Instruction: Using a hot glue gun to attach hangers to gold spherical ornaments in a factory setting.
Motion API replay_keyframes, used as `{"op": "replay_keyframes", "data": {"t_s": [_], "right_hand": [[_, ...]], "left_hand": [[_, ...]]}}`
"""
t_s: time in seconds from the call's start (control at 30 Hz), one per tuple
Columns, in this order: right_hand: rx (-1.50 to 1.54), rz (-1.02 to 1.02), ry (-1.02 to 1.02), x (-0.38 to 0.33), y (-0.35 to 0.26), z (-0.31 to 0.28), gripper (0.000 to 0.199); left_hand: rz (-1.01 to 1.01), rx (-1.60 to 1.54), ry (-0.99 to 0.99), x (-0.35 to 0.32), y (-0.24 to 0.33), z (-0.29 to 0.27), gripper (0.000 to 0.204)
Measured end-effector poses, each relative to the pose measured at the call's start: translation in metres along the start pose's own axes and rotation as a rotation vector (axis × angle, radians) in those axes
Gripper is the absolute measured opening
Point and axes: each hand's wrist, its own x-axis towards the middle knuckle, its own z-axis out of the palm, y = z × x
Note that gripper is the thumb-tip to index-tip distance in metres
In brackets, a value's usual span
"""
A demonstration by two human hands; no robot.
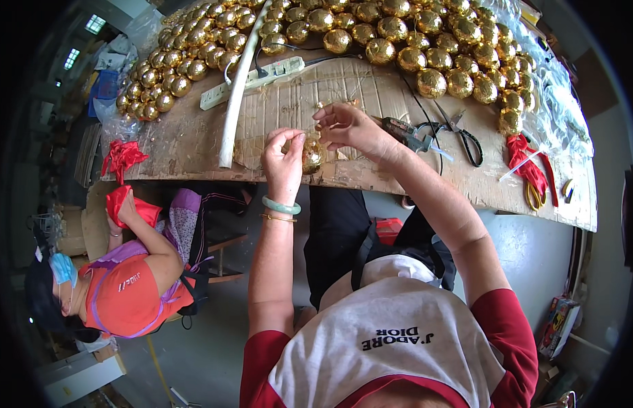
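Note:
A gold foil-covered ball [312,159] sits near the table's front edge, between my two hands. My left hand [284,162] is beside it on the left, thumb and fingertips pinched together; whatever they hold is too small to make out. Above the ball and to its right, my right hand [354,130] has its fingers bent in toward the left one. A tiny gold speck shows at its fingertips, too small to name. Right of that hand lies a dark hot glue gun [405,134] with a pale stick, next to black-handled scissors [466,136].
Many gold balls [391,28] fill the table's far side. A white power strip [252,83] and a long pale pole [239,92] lie on the cardboard-covered tabletop [187,139]. Red ribbon [520,160] lies at the right. A co-worker [129,292] at the left handles red cloth [132,206].

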Motion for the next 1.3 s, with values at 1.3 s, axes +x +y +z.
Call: {"op": "replay_keyframes", "data": {"t_s": [1.3], "right_hand": [[-0.126,-0.072,0.093,0.011,0.005,-0.006,0.014]], "left_hand": [[-0.136,-0.136,-0.037,-0.004,-0.011,-0.001,0.007]]}}
